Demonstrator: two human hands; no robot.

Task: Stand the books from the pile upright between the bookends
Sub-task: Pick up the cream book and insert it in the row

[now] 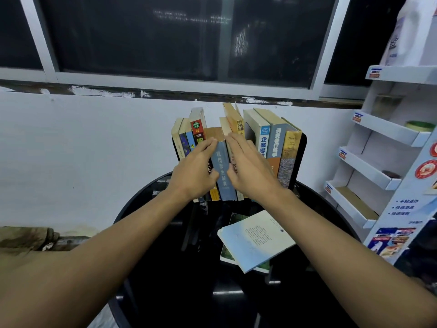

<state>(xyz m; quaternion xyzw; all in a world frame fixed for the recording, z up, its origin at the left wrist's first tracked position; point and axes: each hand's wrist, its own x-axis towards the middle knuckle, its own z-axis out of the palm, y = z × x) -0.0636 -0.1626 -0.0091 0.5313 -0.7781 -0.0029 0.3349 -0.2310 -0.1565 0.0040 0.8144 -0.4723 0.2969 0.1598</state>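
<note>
A row of several books stands upright at the back of a round black table (165, 268), closed on the right by a black bookend (300, 159). In the middle of the row stands a blue-grey book (223, 174) with a worn spine. My left hand (194, 171) lies flat against the books on its left side, thumb on its spine. My right hand (250, 169) lies flat against the books on its right side. Both hands have their fingers stretched out. A pile of two books (255, 240) lies flat in front, a pale blue one on top.
A white wall and a dark window rise behind the table. At the right stands a white cardboard display rack (378, 138) with tiered shelves and small items. A rumpled cloth (26, 237) lies at the far left.
</note>
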